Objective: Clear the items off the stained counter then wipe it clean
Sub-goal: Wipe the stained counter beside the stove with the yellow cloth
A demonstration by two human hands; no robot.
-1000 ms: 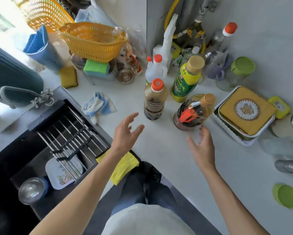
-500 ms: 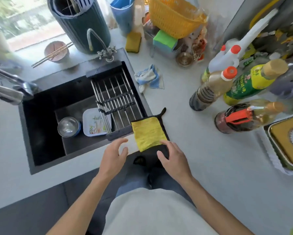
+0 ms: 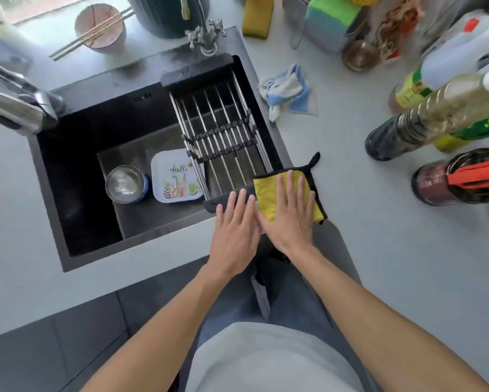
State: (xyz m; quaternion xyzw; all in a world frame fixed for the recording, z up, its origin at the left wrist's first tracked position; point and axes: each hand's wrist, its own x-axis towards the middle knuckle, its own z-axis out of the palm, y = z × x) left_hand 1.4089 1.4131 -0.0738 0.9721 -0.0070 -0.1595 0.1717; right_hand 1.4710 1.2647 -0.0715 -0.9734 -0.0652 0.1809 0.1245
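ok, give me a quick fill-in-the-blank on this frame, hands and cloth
The right hand lies flat on the ____ cloth.
The left hand has its fingertips on the dark end of the ____ rack.
In the sink, a steel bowl sits beside a square ____.

Missing: yellow; drying; plate

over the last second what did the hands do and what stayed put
Both hands left the bottles and came back to the counter's front edge. The right hand now lies flat on the yellow cloth; the left hand rests beside it, not gripping. The bottles and blue rag stayed put.
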